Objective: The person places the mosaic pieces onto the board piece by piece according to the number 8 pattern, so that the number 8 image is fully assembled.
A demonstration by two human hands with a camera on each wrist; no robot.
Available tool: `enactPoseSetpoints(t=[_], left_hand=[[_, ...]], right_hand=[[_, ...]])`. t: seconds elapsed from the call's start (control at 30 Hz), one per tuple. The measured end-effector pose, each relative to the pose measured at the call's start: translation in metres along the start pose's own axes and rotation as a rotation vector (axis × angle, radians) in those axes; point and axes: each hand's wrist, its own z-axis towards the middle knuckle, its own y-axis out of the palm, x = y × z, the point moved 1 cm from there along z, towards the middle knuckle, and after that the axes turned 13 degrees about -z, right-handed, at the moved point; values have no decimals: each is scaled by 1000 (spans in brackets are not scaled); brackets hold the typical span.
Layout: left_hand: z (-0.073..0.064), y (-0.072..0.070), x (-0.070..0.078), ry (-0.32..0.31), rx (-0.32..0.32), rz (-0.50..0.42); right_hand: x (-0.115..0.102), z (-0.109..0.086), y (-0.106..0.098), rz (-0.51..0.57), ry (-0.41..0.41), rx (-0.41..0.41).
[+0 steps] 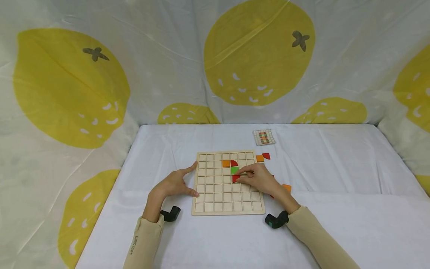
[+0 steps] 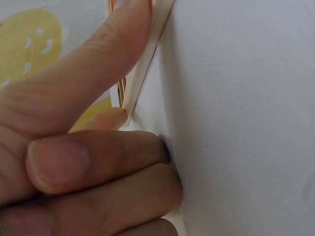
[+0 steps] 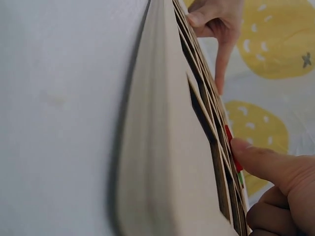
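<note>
A wooden grid board [image 1: 205,207] lies on the white cloth between the two hands. My left hand [image 1: 172,183] spreads its thumb and index finger along the board's left edge; its other fingers are folded against the cloth in the left wrist view. With thumb and index finger, my right hand [image 1: 258,177] pinches a red tile [image 1: 234,179] at a cell right of the middle. Directly above it sits a green square tile [image 1: 234,170], then a red quarter-circle tile [image 1: 234,163] with an orange square tile [image 1: 226,163] to its left. Fingers partly cover the pinched tile.
Behind the board lies a small pattern card [image 1: 263,137]. At its right edge are a loose orange tile [image 1: 260,158] and a red tile [image 1: 266,155]. Another orange tile [image 1: 287,187] and some red pieces show partly from under the right wrist. Lemon-print fabric [image 1: 168,74] hangs behind.
</note>
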Motion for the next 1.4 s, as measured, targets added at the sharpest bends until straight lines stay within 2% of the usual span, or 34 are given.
enactPoseSetpoints(t=[0.2,0.37,0.5,0.7,1.07,1.27,1.4], left_hand=[[-1,0,0,-2,3,1],[-1,0,0,0,6,-6],[-1,0,0,-7,7,-10],[-1,0,0,-10,7,-13],[0,1,0,-14,1,-6],[0,1,-1,-10,3,-10],[0,1,-1,-13,2,-12]], right_hand=[[-5,0,5,-9,18,22],[-7,0,4,-7,29,9],[-5,0,-2,-1,28,9],[2,-1,-21,-23,29,80],[26,-5,-53,-51,190,160],[39,-5,-57,-94,242,178],[46,-5,-56,-70,296,177]])
